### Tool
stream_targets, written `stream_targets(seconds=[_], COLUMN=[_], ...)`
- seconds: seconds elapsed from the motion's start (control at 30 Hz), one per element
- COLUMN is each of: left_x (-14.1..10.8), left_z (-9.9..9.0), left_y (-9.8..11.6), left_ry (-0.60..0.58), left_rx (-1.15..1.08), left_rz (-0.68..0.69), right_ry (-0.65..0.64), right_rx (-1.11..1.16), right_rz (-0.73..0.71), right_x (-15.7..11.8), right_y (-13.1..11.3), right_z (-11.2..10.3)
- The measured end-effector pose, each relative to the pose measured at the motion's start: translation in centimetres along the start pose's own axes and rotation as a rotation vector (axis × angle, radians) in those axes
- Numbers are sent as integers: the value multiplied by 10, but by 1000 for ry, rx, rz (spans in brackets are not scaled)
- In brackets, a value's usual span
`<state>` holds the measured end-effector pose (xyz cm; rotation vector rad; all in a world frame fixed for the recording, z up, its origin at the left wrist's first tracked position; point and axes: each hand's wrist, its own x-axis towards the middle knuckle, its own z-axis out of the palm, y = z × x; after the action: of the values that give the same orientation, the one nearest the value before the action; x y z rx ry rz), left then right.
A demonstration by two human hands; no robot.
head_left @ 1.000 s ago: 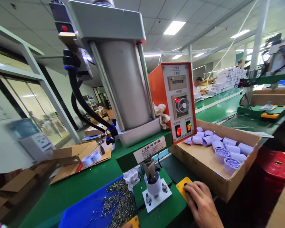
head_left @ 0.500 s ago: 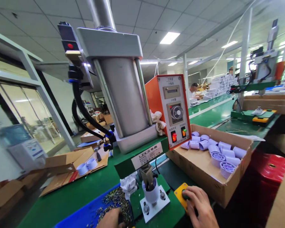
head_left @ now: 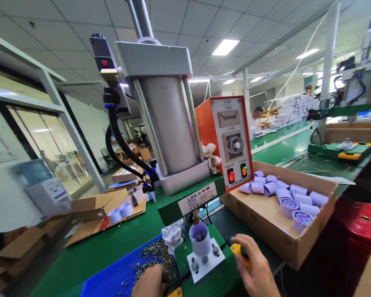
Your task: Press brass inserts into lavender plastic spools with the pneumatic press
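Note:
A white plastic cup [head_left: 200,241] stands upright on the metal plate [head_left: 207,264] under the press [head_left: 170,123], with small metal parts inside it. My right hand [head_left: 255,264] is by the yellow button box [head_left: 241,256] right of the plate, thumb and fingers apart and holding nothing. My left hand [head_left: 151,281] is at the bottom edge, over the near side of the blue tray [head_left: 108,270] of small metal pieces [head_left: 154,258]; its fingertips are hidden. A second yellow box [head_left: 175,293] shows partly beside it.
A cardboard box [head_left: 262,227] of white plastic cups stands at the right, beside the orange control box [head_left: 224,144]. Two white rings [head_left: 120,211] lie on cardboard at the left. A red stool [head_left: 363,222] is at the far right.
The press's tool has risen out of the cup. My right hand's fingers have lifted off the button and spread. The whole view has shifted slightly.

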<state>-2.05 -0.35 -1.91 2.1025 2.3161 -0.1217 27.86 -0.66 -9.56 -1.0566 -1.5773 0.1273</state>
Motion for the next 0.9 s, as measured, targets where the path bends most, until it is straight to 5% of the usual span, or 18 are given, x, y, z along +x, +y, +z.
stream_targets(seconds=[0.23,0.33,0.47,0.7,0.77,0.9], left_x=[-5,-8,-12,-13,-17,-38], left_z=[2,0,1,-2,-6,-6], left_y=[2,2,1,9,12,10], left_ry=[-3,20,43,83,117,215], left_rx=[-65,-90,-111,-172,-209,-302], left_rz=[-1,-14,-26,12,30,26], right_ry=[-306,-163,62,124,27,-542], right_rx=[568,698,691,647,674,791], right_rz=[212,226,198,142,140,283], right_x=[56,59,31,-16,-42,-123], right_y=[-65,-79,-86,-89,-79,-51], right_z=[29,45,55,32,32,55])
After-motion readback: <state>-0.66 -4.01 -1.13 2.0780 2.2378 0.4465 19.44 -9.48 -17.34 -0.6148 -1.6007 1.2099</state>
